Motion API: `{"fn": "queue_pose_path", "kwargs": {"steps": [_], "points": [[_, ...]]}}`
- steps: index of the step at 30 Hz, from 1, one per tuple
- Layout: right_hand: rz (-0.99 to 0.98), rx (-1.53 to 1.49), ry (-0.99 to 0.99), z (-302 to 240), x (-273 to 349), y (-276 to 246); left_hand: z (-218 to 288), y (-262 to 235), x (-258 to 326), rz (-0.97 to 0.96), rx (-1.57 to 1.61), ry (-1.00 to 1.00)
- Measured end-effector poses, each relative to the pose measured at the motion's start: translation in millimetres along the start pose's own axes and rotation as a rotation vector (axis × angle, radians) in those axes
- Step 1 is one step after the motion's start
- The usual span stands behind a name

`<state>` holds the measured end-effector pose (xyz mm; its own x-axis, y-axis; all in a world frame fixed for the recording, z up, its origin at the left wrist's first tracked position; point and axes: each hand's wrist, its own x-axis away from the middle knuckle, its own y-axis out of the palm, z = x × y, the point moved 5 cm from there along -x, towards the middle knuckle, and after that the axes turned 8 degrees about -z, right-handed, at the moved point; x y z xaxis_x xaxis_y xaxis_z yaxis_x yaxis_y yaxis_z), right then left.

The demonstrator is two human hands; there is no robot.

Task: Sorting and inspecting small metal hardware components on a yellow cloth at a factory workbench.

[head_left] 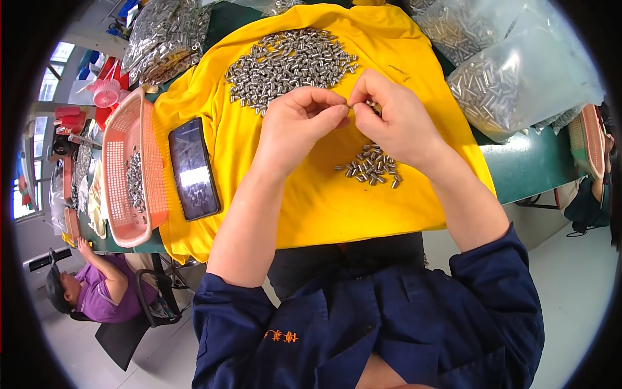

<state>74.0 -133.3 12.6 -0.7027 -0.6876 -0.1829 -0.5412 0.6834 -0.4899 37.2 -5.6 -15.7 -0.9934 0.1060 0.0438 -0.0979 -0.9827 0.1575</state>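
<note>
My left hand (299, 124) and my right hand (396, 120) meet above a yellow cloth (304, 207). Both are pinched closed, thumb against forefinger, with their fingertips nearly touching. Whatever they hold at the tips is too small and covered to name; a dark, brassy bit shows inside my right fingers. Beyond my left hand spreads a large heap of short silvery metal cylinders (285, 61). A smaller pile of similar cylinders (372, 165) lies on the cloth just below my right hand.
Left of the cloth stands a pink plastic basket (159, 188) with small metal parts, beside a dark phone (193, 168). Clear bags of metal pieces (489, 91) sit at the right, another bag (167, 39) at the far left. A seated person (103, 285) works at lower left.
</note>
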Motion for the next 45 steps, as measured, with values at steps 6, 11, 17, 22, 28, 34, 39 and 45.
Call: {"fn": "queue_pose_path", "kwargs": {"steps": [6, 11, 17, 22, 28, 34, 39, 45], "points": [[0.184, -0.021, 0.004, -2, 3, -21, 1, -14, 1, 0.04, -0.102, 0.002], [0.278, -0.057, -0.01, 4, 2, -30, 7, 30, 11, -0.256, -0.706, -0.003], [0.278, -0.105, -0.031, 2, 1, -25, 30, -5, -1, 0.091, -1.001, 0.222], [0.248, -0.104, -0.041, 1, 2, -24, 28, 1, -26, -0.013, -1.462, 0.192], [0.222, -0.066, -0.014, -3, 2, -23, 26, 3, -34, -0.068, -1.632, 0.204], [0.214, 0.007, -0.044, -6, 1, -24, 23, -3, -41, -0.154, -1.581, 0.145], [0.21, -0.017, -0.022, -4, 1, -24, 19, -4, -43, -0.212, -1.427, 0.164], [0.214, -0.002, -0.04, -6, 1, -24, 18, -4, -37, -0.217, -1.463, 0.265]]}}
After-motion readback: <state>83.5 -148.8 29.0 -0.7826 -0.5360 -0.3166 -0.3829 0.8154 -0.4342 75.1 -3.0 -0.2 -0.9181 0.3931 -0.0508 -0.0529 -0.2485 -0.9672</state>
